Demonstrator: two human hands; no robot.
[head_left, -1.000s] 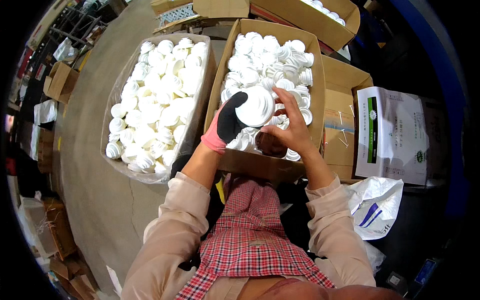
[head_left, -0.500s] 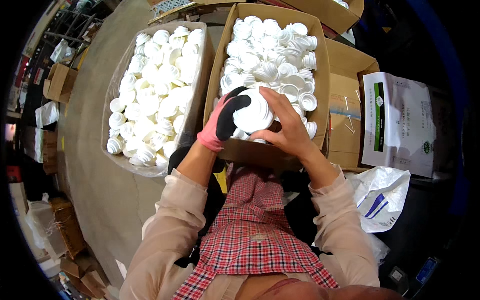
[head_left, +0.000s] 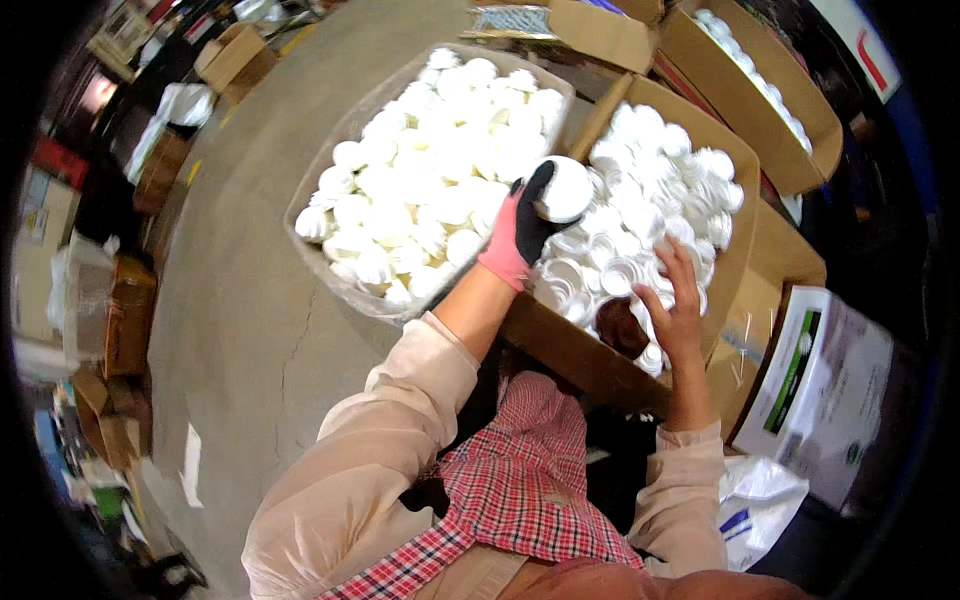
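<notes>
My left hand, in a pink and black glove, grips a round white ridged plastic piece over the border between two boxes. My bare right hand has its fingers apart, low over the white plastic pieces in the right-hand cardboard box. Whether its fingertips touch any of them I cannot tell. Beside that hand a dark brown patch shows among the pieces. Similar pieces, brightly lit, fill the plastic-lined box on the left.
Further right lie an open carton with thin white sticks, a white printed box and a white plastic bag. Another long carton with white pieces stands at the far right. Concrete floor stretches along the left.
The view has swung, shifting the boxes rightward. My right hand has let go of the white piece and lowered toward the box; my left hand has carried the piece toward the left box.
</notes>
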